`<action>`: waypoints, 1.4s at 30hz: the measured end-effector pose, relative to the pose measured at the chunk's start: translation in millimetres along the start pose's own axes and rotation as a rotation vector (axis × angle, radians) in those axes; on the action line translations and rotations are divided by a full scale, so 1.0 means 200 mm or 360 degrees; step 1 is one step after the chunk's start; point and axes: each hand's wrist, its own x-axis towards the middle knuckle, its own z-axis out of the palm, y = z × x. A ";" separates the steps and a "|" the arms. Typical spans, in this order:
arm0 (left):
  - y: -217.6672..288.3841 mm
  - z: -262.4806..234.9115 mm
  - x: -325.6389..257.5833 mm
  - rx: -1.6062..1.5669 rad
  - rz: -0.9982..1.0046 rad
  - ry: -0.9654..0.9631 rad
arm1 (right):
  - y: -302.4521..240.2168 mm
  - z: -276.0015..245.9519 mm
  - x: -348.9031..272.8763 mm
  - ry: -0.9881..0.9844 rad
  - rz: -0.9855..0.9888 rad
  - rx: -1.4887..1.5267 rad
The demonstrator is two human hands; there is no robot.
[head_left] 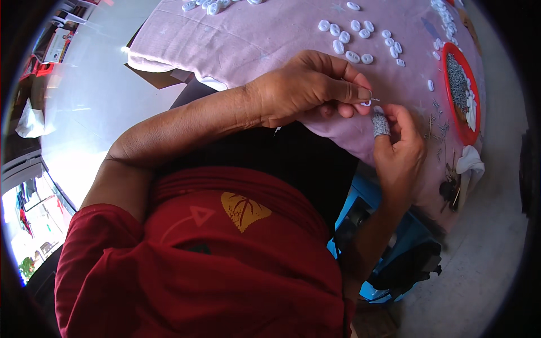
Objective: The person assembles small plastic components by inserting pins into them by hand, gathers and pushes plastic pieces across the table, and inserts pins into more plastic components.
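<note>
"With the left hand (307,87), grasping what?"

"Pinching 1 small white piece (366,103) between thumb and finger, left of the red tray (465,138)."

"And with the right hand (400,147)?"

"Curling fingers, nearer that tray; cannot tell if grasping anything."

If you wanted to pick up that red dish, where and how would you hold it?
Probably the red dish is best pinched by its rim at the lower end, coming from the left, where the right hand is. Bare red shows there, while grey bits and white pieces lie loose inside, so keep it level.
</note>
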 end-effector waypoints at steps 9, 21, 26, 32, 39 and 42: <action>-0.04 0.07 -0.01 0.0131 0.0147 0.0048 | -0.08 0.01 -0.05 0.0238 0.0681 0.1661; -0.07 0.08 0.01 0.0256 0.0315 0.0066 | -0.13 0.03 -0.07 0.0305 0.0790 0.1853; -0.07 0.08 0.01 0.0224 0.0302 0.0066 | -0.12 0.04 -0.07 0.0284 0.0753 0.1861; -0.07 0.09 0.00 0.0215 0.0281 0.0096 | -0.14 0.04 -0.07 0.0301 0.0710 0.1810; -0.09 0.08 0.00 0.0252 0.0396 0.0082 | -0.14 0.02 -0.07 0.0274 0.0649 0.1665; -0.07 0.10 -0.01 0.0249 0.0354 0.0078 | -0.16 0.03 -0.07 0.0261 0.0635 0.1525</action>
